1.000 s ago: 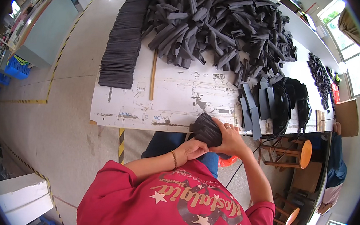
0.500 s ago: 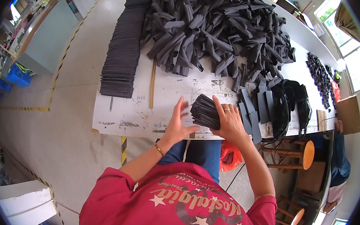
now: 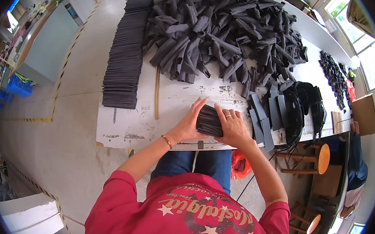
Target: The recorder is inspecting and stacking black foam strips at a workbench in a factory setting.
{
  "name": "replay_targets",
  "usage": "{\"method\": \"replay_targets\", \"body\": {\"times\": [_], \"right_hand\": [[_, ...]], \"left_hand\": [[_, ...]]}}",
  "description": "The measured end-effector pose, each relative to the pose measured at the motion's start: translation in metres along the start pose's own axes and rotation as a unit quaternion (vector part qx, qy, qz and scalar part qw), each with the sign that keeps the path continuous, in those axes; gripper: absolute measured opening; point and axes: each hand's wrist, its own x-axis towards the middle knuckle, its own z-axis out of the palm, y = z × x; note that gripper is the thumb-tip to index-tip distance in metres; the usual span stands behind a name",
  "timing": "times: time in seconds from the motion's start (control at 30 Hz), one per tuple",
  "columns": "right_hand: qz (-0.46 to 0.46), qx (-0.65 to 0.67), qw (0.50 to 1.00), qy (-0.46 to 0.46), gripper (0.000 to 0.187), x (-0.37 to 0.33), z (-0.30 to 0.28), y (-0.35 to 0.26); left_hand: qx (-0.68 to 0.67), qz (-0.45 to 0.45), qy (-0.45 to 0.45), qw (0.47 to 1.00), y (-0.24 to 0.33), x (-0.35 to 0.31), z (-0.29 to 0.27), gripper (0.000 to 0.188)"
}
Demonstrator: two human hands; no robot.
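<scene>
A small stack of thin black fabric pieces (image 3: 209, 120) is pressed between my two hands near the table's front edge. My left hand (image 3: 189, 122) closes on the stack's left end, its fingers along that side. From the right, my right hand (image 3: 234, 127), with a ring on it, grips the other end. Farther left on the table, a long row of similar black pieces (image 3: 126, 55) stands packed tightly together. Behind my hands rises a large heap of loose, curled black pieces (image 3: 229, 36).
A thin wooden stick (image 3: 157, 92) lies between the row and my hands. Flat dark grey panels (image 3: 262, 120) and a black machine with cables (image 3: 300, 108) are at the right. Wooden stools (image 3: 323, 158) and a red plastic bag (image 3: 240, 165) are below the table.
My left hand was apart from the stack with its fingers spread; now it has closed on the stack's left end. The pieces look more even and squared.
</scene>
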Motion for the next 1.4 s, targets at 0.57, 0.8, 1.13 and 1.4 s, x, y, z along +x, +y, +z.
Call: {"method": "replay_targets", "body": {"times": [0.57,0.8,1.13,1.4], "right_hand": [[-0.008,0.021,1.0,0.003,0.131,0.002,0.004,0.005],[0.024,0.026,0.999,-0.019,0.136,0.001,0.004,0.002],[0.046,-0.028,0.998,-0.025,0.136,0.001,0.007,-0.005],[0.041,-0.057,0.997,-0.038,0.13,-0.002,0.008,-0.006]], "left_hand": [[0.002,0.029,-0.005,1.0,-0.007,0.005,0.005,0.123],[0.01,-0.004,-0.037,0.999,-0.004,0.005,0.003,0.126],[0.044,0.009,-0.035,0.998,-0.004,0.004,0.005,0.128],[0.041,0.029,0.003,0.999,-0.008,-0.001,0.012,0.127]]}}
